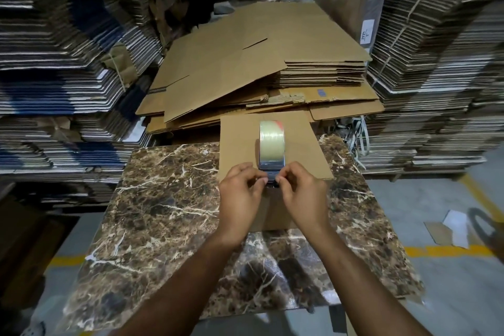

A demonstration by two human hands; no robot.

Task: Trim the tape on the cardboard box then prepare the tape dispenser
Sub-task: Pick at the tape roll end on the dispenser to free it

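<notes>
A brown cardboard box (302,144) stands on the marble-patterned table (169,199). On its top sits a tape dispenser (271,144) carrying a roll of clear tape, its near end pointing at me. My left hand (241,191) and my right hand (302,191) meet at that near end. Both pinch the tape end at the dispenser's front with thumbs and fingertips. The blade and the tape's edge are mostly hidden behind my fingers.
A pile of flattened brown cartons (259,63) lies behind the table. Tall stacks of bundled flat cardboard (68,49) rise on the left and on the right (436,76). Grey floor with a yellow line (447,249) and paper scraps (452,229) lies to the right.
</notes>
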